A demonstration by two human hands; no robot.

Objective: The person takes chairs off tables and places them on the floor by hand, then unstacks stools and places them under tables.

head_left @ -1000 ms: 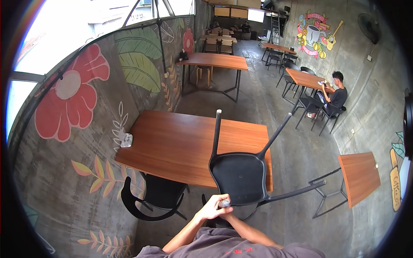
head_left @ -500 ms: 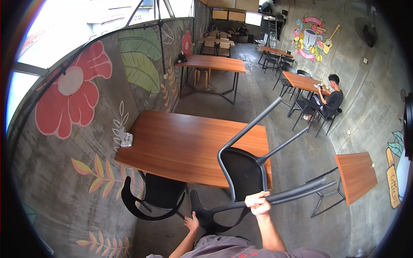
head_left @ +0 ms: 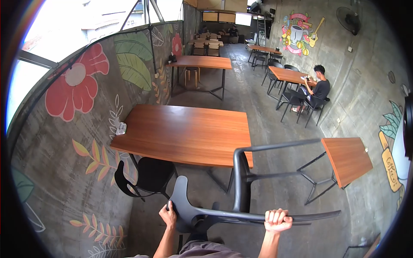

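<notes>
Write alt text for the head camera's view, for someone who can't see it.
A person's left hand holds a tipped black chair by its backrest, the right hand by a leg; ahead stand a wooden table and another chair.

Chair [head_left: 243, 189] in the hands [head_left: 278, 220], table [head_left: 185, 133] beyond it, second chair [head_left: 155, 174] at left, another table [head_left: 346, 158] at right

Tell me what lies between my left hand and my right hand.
In the head view, part of the tipped black plastic chair spans that stretch, with your left hand and right hand holding it.
</notes>
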